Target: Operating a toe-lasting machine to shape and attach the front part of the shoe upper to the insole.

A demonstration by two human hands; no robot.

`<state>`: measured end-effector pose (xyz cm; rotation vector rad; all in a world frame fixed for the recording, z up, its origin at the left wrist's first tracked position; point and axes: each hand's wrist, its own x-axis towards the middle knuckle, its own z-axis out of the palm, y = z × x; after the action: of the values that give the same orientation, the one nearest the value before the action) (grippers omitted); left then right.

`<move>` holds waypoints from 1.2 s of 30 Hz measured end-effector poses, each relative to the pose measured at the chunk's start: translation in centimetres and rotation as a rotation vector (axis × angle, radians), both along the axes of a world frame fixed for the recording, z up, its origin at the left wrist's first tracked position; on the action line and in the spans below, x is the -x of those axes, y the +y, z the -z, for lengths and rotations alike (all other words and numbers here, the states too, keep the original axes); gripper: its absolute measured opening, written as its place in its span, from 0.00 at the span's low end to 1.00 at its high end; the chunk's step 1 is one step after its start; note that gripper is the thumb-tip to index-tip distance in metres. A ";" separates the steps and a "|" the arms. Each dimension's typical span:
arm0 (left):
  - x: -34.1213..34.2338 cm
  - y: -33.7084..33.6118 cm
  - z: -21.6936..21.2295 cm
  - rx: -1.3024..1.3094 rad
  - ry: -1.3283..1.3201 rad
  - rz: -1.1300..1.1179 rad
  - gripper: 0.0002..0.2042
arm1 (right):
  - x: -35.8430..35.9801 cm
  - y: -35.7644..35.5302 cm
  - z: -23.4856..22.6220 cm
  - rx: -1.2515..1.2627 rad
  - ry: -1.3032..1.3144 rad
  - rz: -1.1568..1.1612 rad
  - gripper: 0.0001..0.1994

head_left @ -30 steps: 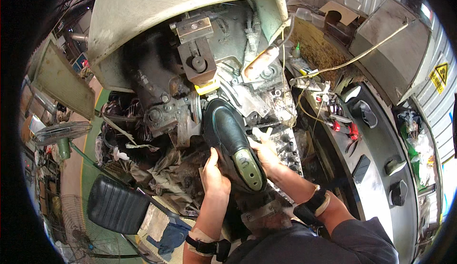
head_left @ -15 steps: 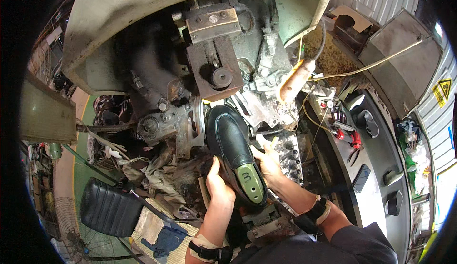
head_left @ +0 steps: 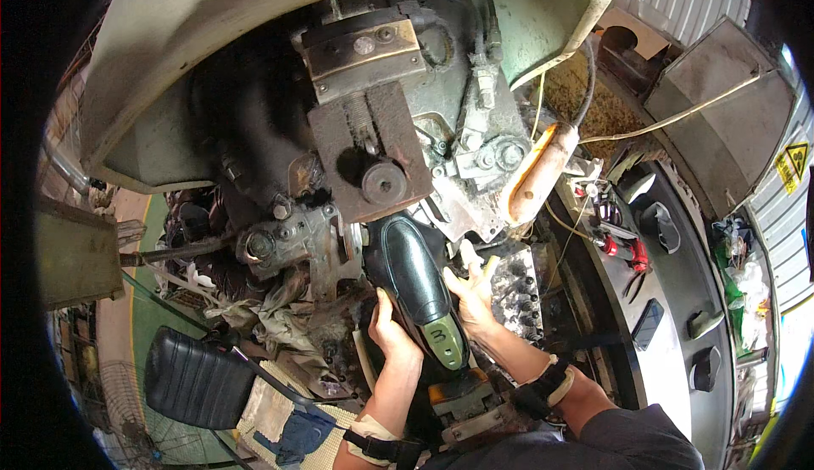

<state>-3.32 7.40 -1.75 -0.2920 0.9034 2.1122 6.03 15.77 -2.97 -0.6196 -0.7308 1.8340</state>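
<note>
A black leather shoe upper (head_left: 409,266) is stretched over a green shoe last (head_left: 443,347), its toe pointing away from me, up against the machine's dark metal block (head_left: 373,152). My left hand (head_left: 395,333) grips the left side of the shoe near the heel, thumb along its edge. On the other side my right hand (head_left: 476,302) holds the shoe with its thumb against the upper. Pale covers show on some right fingers, which point toward the machine. The undersides of the shoe and of both hands' grips are hidden.
Metal clamps and arms of the machine flank the toe. A lamp (head_left: 543,175) hangs at its right. On the right-hand bench lie red-handled pliers (head_left: 632,256), a phone (head_left: 648,324) and dark shoe parts (head_left: 704,364). A black chair (head_left: 197,377) stands at lower left.
Both hands still hold the shoe. Its toe has tipped, so the upper looks shorter and sits slightly lower in view, just under the block. The machine appears shifted left and larger.
</note>
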 end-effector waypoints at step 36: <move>0.7 0.3 -0.3 -0.021 -0.073 0.119 0.21 | -0.8 0.6 -2.6 0.384 0.027 -0.129 0.34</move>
<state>-3.99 7.74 -1.46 -0.2953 0.8350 1.9879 6.84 16.35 -0.33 -0.8071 -0.4077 2.1192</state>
